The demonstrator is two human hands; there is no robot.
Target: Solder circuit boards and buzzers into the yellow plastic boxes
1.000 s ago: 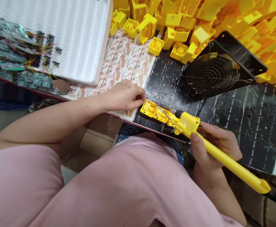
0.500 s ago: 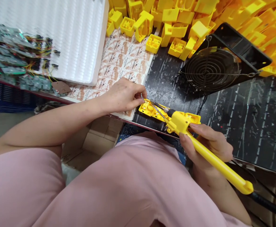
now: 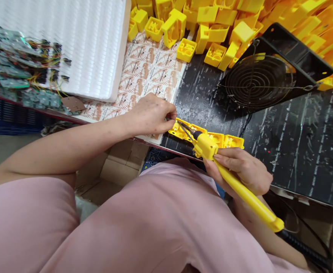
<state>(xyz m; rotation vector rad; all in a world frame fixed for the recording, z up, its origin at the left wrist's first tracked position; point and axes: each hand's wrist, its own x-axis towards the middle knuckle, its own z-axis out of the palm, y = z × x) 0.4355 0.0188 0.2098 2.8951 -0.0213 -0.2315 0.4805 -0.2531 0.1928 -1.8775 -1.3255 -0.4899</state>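
Observation:
My right hand (image 3: 240, 170) is wrapped round the long yellow handle of a soldering iron (image 3: 246, 195), with a black cable trailing from its rear. Its dark tip and a thin metal feed tube reach into the left end of a row of open yellow plastic housings (image 3: 233, 141). These lie side by side at the table's near edge, with small metal parts inside. Close against the leftmost housing, my left hand (image 3: 155, 115) is closed in a pinch. Whatever sits between its fingertips is too small and too hidden to make out.
A black fan with a wire guard (image 3: 257, 85) stands behind the housings to the right. Yellow housings (image 3: 187, 50) are heaped along the back. At the left, circuit boards with wired connectors (image 3: 9, 64) lie on a white foam sheet (image 3: 89, 45).
My right hand has brought the soldering iron left and slightly up, its tip now further into the leftmost housings. The left hand has stayed nearly in place, still pinched.

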